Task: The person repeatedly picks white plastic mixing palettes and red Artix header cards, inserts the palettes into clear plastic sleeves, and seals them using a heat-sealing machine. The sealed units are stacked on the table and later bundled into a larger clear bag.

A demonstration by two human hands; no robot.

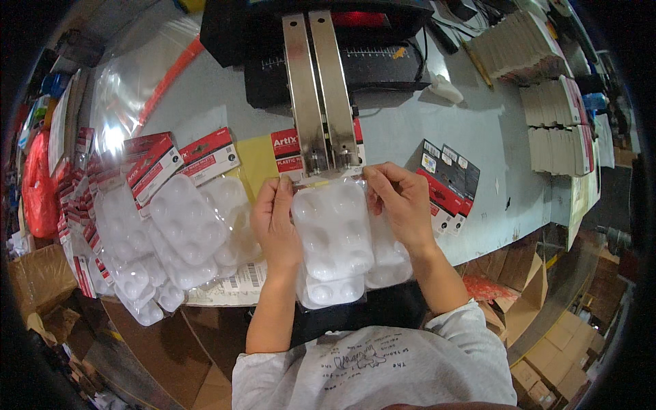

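Note:
A white plastic paint palette (333,225) with round wells lies in a clear bag in front of me. My left hand (275,222) pinches the bag's upper left corner, and my right hand (404,205) pinches its upper right corner. The bag's top edge meets a red and white header card (285,152), which sits under the two metal arms (316,89) of a black bench stapling machine (270,85). These arms hide the middle of the card. More bagged white palettes (389,256) lie beneath and to the right of the one I hold.
Carded palettes (188,222) are heaped at the left. Two dark and red cards (447,184) lie right of my right hand. Stacks of folded cards (557,102) stand far right. Clear plastic bags (140,68) lie at the back left. Cardboard boxes (553,348) sit below the table.

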